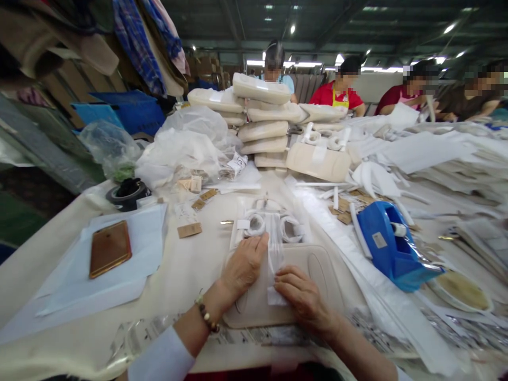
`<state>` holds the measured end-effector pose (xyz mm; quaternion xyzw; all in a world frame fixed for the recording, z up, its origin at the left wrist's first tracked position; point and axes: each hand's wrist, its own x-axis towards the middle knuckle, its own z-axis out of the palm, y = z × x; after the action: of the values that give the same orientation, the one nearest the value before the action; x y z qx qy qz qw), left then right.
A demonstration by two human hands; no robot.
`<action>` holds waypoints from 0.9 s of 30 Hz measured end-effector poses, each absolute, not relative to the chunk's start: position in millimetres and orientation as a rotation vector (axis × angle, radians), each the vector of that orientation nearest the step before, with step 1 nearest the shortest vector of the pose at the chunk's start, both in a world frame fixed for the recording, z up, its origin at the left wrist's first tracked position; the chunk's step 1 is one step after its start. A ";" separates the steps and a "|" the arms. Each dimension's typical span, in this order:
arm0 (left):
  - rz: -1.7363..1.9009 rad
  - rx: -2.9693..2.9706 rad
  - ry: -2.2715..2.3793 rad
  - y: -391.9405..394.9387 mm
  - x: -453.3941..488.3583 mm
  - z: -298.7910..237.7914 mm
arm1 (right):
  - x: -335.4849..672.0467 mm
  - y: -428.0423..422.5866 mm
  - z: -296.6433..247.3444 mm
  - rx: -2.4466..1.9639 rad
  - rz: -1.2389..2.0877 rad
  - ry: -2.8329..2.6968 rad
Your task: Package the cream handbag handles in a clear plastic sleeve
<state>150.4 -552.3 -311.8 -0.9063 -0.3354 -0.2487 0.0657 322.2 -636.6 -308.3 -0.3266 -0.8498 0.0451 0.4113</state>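
A flat cream padded piece lies on the table right in front of me, with white looped straps at its far end. My left hand lies on its left part, fingers curled down, thumb near a strap loop. My right hand presses fingers flat on a strip of clear tape or film running along the piece's middle. Neither hand lifts anything.
A blue tape dispenser stands to the right. A gold phone rests on white paper at the left. Stacks of bagged cream pieces and plastic bags fill the far side. Several people sit at the back.
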 end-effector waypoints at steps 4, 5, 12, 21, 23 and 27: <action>-0.928 -2.666 -0.930 -555.4 147.3 -312.7 | 322.2 -642.0 -305.3 -0.808 0.004 -2.220; -0.978 -2.652 -0.881 -556.4 146.3 -312.3 | 322.1 -642.8 -304.9 -0.804 -0.033 -2.239; -0.927 -2.788 -0.350 -559.5 143.8 -300.8 | 324.8 -649.4 -309.4 -0.778 -0.193 -2.294; -0.763 -2.801 -0.373 -580.4 146.2 -302.3 | 326.3 -659.1 -312.9 -0.791 -0.200 -2.270; -0.771 -2.798 -0.434 -585.5 146.4 -305.6 | 327.5 -659.8 -313.4 -0.777 -0.179 -2.245; -0.796 -2.810 -0.434 -586.3 145.3 -308.6 | 329.8 -660.3 -316.5 -0.732 -0.159 -2.241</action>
<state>145.3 -586.3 -308.6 -0.9475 -0.1463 -0.2682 0.0943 329.8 -660.3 -316.5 -0.2867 -0.8775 -0.0622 0.3794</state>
